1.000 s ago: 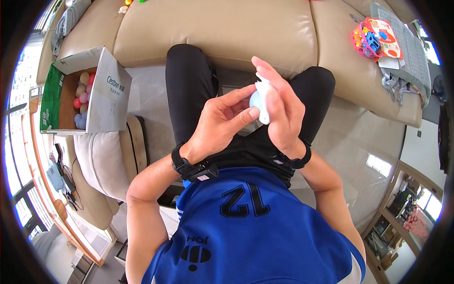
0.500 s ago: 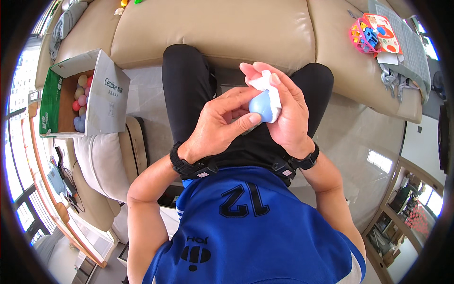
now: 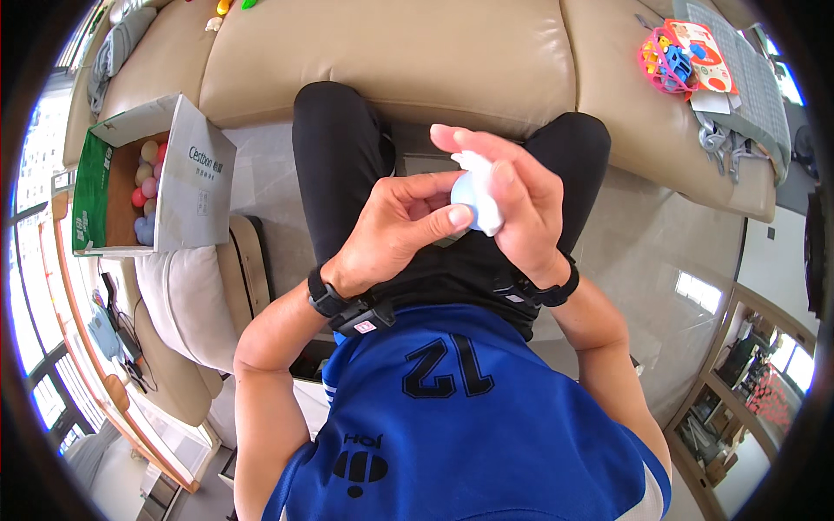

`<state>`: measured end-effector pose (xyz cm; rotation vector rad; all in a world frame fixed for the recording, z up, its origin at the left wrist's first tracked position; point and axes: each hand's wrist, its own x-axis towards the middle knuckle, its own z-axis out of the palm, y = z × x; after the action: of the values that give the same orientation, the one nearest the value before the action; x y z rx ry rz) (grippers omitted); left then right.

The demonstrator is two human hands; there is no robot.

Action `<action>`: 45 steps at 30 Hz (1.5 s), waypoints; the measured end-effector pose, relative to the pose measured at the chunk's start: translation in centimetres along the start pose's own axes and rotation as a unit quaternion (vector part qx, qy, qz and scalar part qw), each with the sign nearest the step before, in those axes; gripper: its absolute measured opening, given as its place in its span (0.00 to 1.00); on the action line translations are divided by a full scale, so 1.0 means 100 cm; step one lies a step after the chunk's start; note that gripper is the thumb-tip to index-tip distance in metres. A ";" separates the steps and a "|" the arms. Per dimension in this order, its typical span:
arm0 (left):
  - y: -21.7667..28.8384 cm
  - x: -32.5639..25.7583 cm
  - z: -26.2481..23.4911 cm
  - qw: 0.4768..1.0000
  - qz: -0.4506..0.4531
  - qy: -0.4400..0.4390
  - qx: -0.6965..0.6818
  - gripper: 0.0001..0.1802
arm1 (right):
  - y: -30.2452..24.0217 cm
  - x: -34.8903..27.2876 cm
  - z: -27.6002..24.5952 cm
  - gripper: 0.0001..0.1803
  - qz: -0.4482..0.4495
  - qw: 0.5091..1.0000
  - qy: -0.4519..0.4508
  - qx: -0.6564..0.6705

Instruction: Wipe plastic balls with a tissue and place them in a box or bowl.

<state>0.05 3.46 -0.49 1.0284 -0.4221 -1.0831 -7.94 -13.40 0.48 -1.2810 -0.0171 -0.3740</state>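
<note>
Between my hands, above my lap, is a light blue ball (image 3: 464, 194). My left hand (image 3: 391, 224) is closed on its left side, with the thumb at the front and the fingers partly hidden behind it. A crumpled white tissue (image 3: 485, 193) covers the ball's right side. My right hand (image 3: 532, 213) presses that tissue against the ball with curved fingers and palm, which are slightly blurred. Much of the ball is hidden under the tissue and fingers.
To the left, an open cardboard box (image 3: 201, 187) holds several coloured balls (image 3: 148, 186) and rests by a pale cushion (image 3: 187, 295). A beige sofa (image 3: 391, 56) spans the far side. On its right part sits a pink basket (image 3: 651, 62) of toys beside a grey cloth (image 3: 738, 87).
My right hand has turned and moved over the ball with the tissue, so less of the ball shows. My left hand has shifted slightly left and still grips it.
</note>
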 end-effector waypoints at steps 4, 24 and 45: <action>0.001 0.000 0.002 0.990 -0.020 -0.043 -0.132 0.26 | -0.005 0.006 0.001 0.22 0.092 0.988 0.020 0.122; -0.003 0.003 -0.002 0.978 -0.073 -0.038 -0.192 0.24 | -0.001 0.004 0.009 0.20 0.025 0.995 0.099 0.021; 0.135 -0.131 -0.180 0.767 0.445 0.351 -0.300 0.35 | 0.009 0.013 -0.098 0.19 0.265 0.927 0.237 0.116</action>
<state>14.22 24.74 4.41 0.4608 0.0895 0.0977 -8.34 -22.74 -2.99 -0.8865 0.6682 -0.1949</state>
